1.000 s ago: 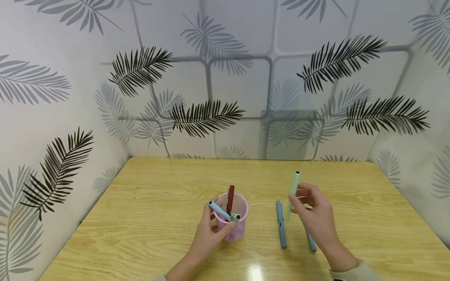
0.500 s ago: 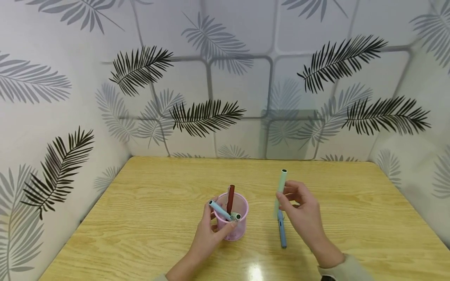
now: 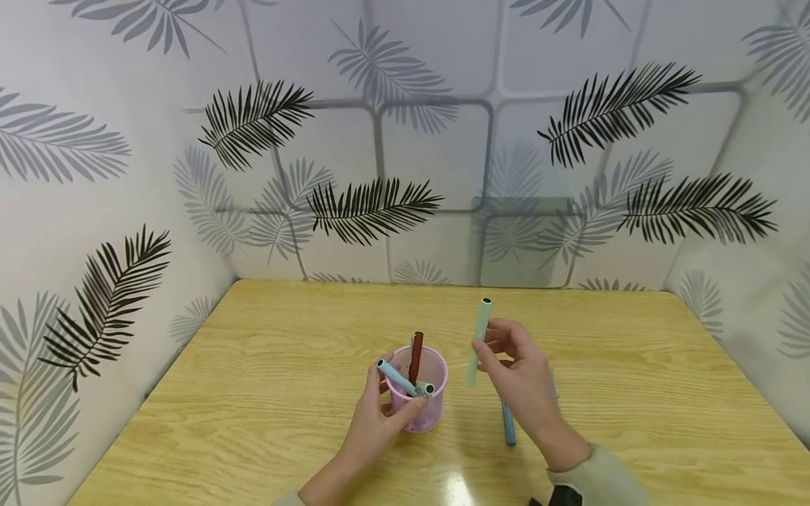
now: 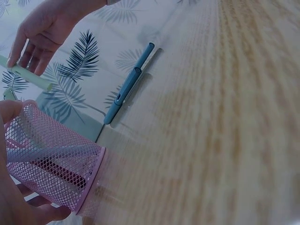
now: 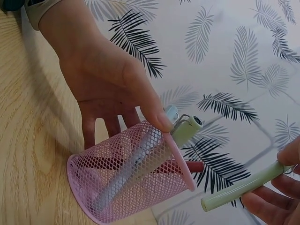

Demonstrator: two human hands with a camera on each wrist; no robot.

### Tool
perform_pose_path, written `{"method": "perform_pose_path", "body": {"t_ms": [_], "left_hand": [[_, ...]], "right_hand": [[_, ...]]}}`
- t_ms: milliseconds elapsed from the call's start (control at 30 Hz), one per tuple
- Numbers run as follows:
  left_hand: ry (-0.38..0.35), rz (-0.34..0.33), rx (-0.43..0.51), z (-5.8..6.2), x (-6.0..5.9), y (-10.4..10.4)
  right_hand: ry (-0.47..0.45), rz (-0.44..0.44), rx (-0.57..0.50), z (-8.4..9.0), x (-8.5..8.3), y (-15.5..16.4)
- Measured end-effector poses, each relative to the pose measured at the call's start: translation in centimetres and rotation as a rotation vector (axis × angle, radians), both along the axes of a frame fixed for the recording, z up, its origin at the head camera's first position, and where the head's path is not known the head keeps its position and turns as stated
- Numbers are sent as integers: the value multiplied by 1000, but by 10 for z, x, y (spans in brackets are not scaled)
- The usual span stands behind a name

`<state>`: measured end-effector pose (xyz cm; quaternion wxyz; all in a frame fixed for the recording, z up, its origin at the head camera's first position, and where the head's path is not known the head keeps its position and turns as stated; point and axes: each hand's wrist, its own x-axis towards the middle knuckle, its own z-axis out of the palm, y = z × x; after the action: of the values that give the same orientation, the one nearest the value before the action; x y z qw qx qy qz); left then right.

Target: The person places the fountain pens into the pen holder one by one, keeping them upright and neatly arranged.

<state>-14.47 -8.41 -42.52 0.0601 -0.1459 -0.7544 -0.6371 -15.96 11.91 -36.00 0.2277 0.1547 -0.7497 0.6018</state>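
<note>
My left hand grips a pink mesh pen holder that stands upright on the table, thumb at the near rim and fingers round the far side. Inside lean a dark red pen, a light blue pen and a pale green pen. To the right, above the table, my right hand pinches another pale green pen between thumb and fingers. This pen is nearly upright, its lower end apart from the holder's rim.
One blue pen lies on the wooden table, partly hidden under my right hand. Another blue pen shows just behind that hand. A leaf-patterned wall closes off the back and sides.
My right hand has moved left with the pale green pen, from over the blue pens towards the pen holder. The left hand and the holder have stayed in place.
</note>
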Motion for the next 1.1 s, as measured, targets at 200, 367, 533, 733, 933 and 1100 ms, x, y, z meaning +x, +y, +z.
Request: {"method": "perform_pose_path", "body": {"t_ms": [200, 367, 533, 733, 933, 1100], "left_hand": [[7, -15, 1, 0, -1, 0], [10, -20, -5, 1, -2, 0], [-2, -19, 3, 2, -1, -1], [-9, -13, 6, 0, -1, 0], [-1, -5, -3, -1, -1, 1], [10, 2, -17, 1, 0, 1]], "right_hand": [[16, 7, -42, 3, 0, -11], [32, 9, -73, 2, -2, -18], [48, 18, -75, 1, -3, -26], [60, 33, -56, 0, -1, -32], [-3, 31, -10, -12, -1, -31], [-53, 20, 11, -36, -12, -27]]}}
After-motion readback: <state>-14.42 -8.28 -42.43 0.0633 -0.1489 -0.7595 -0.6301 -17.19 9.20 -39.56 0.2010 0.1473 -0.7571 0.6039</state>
